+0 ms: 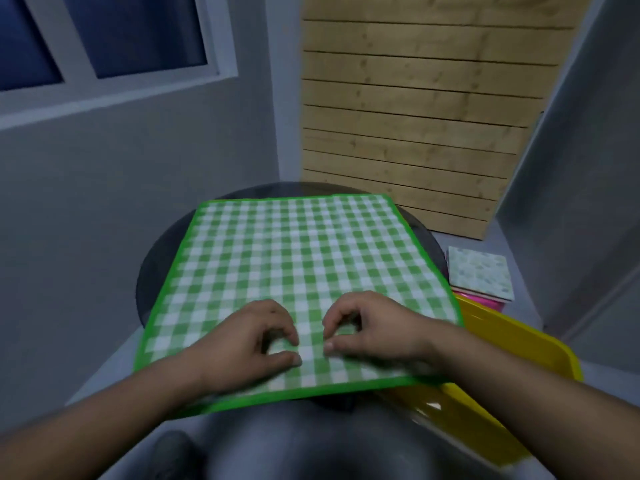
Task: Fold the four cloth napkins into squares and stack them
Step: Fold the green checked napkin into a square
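Round and dark, the table (162, 258) carries my green gingham napkin (294, 258), its near edge overhanging. My left hand (249, 344) and right hand (374, 330) rest curled on it, nothing visibly pinched. Any careless tug could slide it off.

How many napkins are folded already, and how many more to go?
A small stack of folded squares, pale patterned on top with pink beneath, sits right of the round dark table; how many it holds is unclear. In hand: the green-and-white checked cloth napkin lies flat and unfolded, with the left hand and right hand pressing near its close edge. It needs folding and stacking.
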